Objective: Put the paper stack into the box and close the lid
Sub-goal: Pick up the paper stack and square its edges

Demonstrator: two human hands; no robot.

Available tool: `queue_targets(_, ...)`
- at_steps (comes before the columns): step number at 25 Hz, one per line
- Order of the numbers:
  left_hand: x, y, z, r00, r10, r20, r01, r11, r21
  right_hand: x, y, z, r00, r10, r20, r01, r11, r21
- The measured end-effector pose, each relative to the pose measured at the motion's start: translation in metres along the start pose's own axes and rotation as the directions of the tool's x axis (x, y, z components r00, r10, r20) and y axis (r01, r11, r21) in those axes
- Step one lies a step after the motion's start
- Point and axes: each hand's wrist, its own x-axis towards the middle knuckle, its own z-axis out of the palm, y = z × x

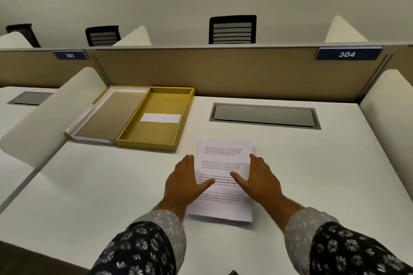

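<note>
A stack of white printed paper (223, 161) lies flat on the white desk in front of me. My left hand (183, 182) rests against the stack's left edge, thumb on the top sheet. My right hand (260, 179) presses against its right edge, thumb also on the sheet. Both hands have fingers extended and flank the stack. To the far left stands an open yellow box (154, 138) with a white label on its floor. Its lid (107, 114) lies flipped open to the left, inside facing up.
A grey cable hatch (264, 115) is set into the desk (312, 174) behind the paper. A tan partition (223, 69) with a sign reading 304 closes the back. White side dividers (44, 123) stand left and right. Black chairs are beyond the partition.
</note>
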Motion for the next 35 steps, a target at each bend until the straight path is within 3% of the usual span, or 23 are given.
queue_targets(5,-0.002,-0.020,0.017,0.972,-0.040,0.232,0.078,0.984,-0.162,-0.008,0.000,0.019,0.965,0.238,0.115,-0.259,0.938,0.232)
queue_targets(8,-0.002,-0.013,0.026,0.983,-0.095,0.159,0.156,0.887,-0.434,-0.005,0.001,0.029,0.936,0.315,0.155,-0.347,0.897,0.273)
queue_targets(13,0.014,-0.007,0.024,0.952,-0.170,0.253,0.291,0.758,-0.584,0.016,-0.004,0.018,0.814,0.482,0.323,-0.576,0.603,0.552)
queue_targets(16,0.034,-0.015,0.015,0.916,-0.195,0.352,0.381,0.700,-0.604,0.015,-0.013,0.021,0.764,0.514,0.391,-0.626,0.443,0.642)
queue_targets(19,0.049,-0.023,0.018,0.888,-0.198,0.415,0.428,0.684,-0.590,0.009,-0.021,0.030,0.784,0.535,0.313,-0.602,0.536,0.591)
queue_targets(21,0.053,-0.026,0.020,0.887,-0.187,0.421,0.417,0.717,-0.559,0.007,-0.026,0.036,0.796,0.534,0.284,-0.567,0.496,0.657)
queue_targets(26,0.058,-0.035,0.027,0.903,-0.167,0.397,0.371,0.767,-0.523,0.015,-0.014,0.025,0.680,0.492,0.544,-0.667,0.106,0.737)
queue_targets(28,0.061,-0.038,0.030,0.908,-0.149,0.392,0.352,0.778,-0.520,0.017,-0.009,0.023,0.653,0.447,0.611,-0.699,0.045,0.714)
queue_targets(30,0.062,-0.040,0.034,0.915,-0.122,0.383,0.317,0.807,-0.499,0.019,-0.012,0.028,0.677,0.488,0.551,-0.666,0.089,0.740)
queue_targets(32,0.061,-0.038,0.038,0.921,-0.115,0.373,0.293,0.836,-0.464,0.020,-0.017,0.037,0.759,0.528,0.382,-0.590,0.307,0.747)
queue_targets(35,0.060,-0.037,0.043,0.932,-0.137,0.336,0.290,0.837,-0.465,0.017,-0.025,0.034,0.871,0.410,0.271,-0.476,0.566,0.674)
